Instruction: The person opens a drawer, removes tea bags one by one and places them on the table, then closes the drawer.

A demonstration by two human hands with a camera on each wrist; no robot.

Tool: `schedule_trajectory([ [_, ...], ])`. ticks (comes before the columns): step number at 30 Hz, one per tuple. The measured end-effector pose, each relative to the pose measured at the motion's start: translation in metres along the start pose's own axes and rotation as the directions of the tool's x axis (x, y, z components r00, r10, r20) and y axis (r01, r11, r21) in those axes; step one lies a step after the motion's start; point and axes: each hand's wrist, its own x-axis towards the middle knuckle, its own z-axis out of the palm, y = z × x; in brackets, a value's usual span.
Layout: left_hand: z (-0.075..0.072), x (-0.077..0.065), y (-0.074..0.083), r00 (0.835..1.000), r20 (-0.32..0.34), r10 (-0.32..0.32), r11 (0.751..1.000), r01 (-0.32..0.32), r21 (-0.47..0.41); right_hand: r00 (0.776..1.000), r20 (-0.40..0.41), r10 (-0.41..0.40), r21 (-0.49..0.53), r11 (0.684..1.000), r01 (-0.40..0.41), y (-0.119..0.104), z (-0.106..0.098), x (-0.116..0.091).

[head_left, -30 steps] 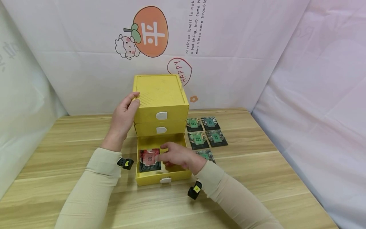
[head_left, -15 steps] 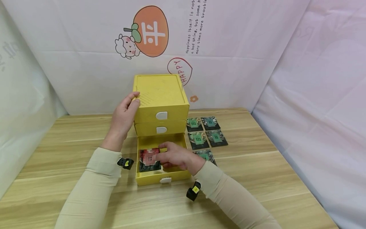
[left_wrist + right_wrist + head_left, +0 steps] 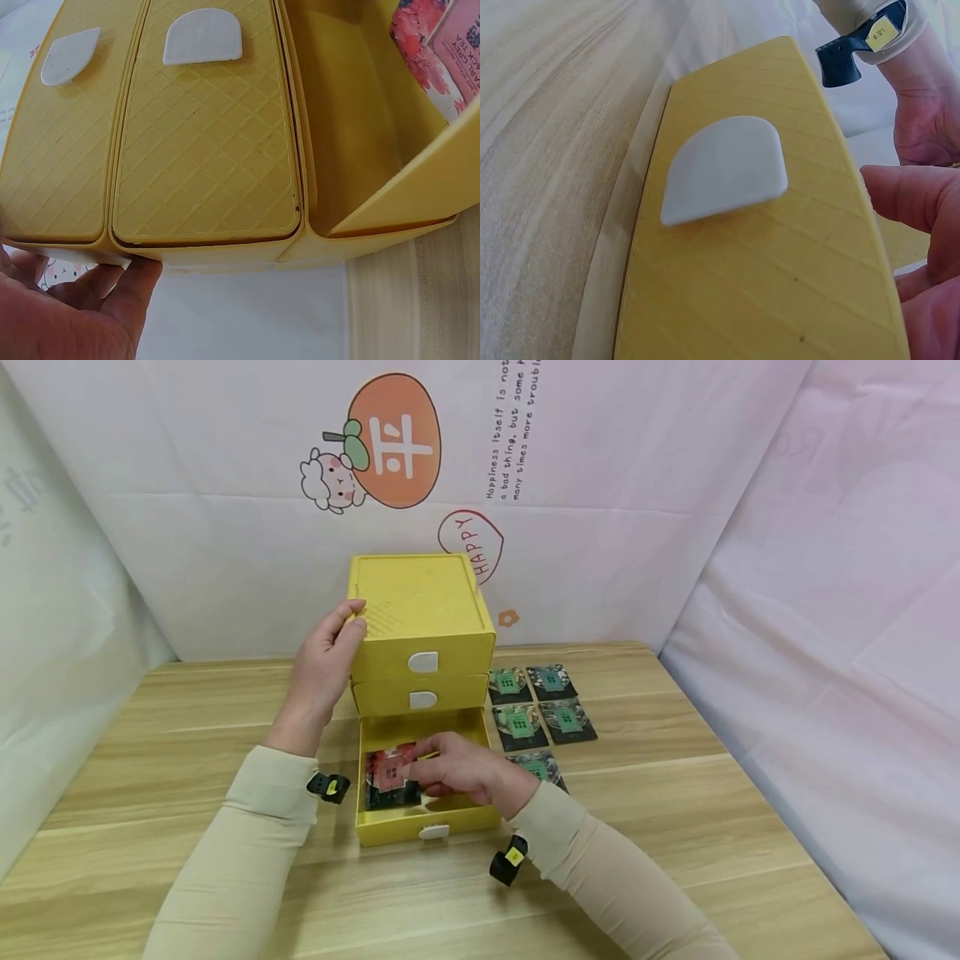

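A yellow cabinet (image 3: 420, 597) of stacked drawers stands on the table. Its lowest drawer (image 3: 476, 821) is pulled out, while the upper two are closed. My left hand (image 3: 318, 672) rests on the cabinet's top left edge, fingers against its side. Inside the drawer at left lies a red and black tea sachet (image 3: 390, 781), labelled Earl Grey black tea in the left wrist view. My right hand (image 3: 465, 772) reaches into the drawer, fingertips over the sachet's right edge. Whether they pinch it is hidden. In the right wrist view, the drawer front (image 3: 780, 262) covers the sachet.
Several green and black tea sachets (image 3: 519, 727) lie in rows on the table right of the cabinet. My right forearm partly covers the nearest one. A printed white cloth (image 3: 600, 560) hangs behind. Each wrist wears a black camera strap.
My right fingertips have shifted slightly left onto the red sachet. The sachet has turned a little, its upper right corner moving up and left. My left hand has stayed in place.
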Motion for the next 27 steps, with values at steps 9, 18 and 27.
schedule_trajectory([
  [9, 0.0001, 0.0002, 0.0007, 1.0, -0.011, -0.003, 1.0, 0.003, 0.015, 0.999, -0.009, -0.039, -0.072, 0.997, 0.038, 0.0008, -0.0013, -0.0001],
  [18, 0.0006, 0.0002, 0.0005, 1.0, -0.01, -0.014, 1.0, 0.014, 0.015, 0.999, -0.008, -0.044, -0.106, 0.993, 0.043, 0.0028, -0.0002, 0.0014],
  [27, 0.0002, 0.0004, 0.0005, 1.0, -0.011, -0.009, 1.0, 0.009, 0.009, 0.993, -0.048, -0.104, -0.174, 0.98, 0.094, 0.0055, 0.007, 0.0024],
])
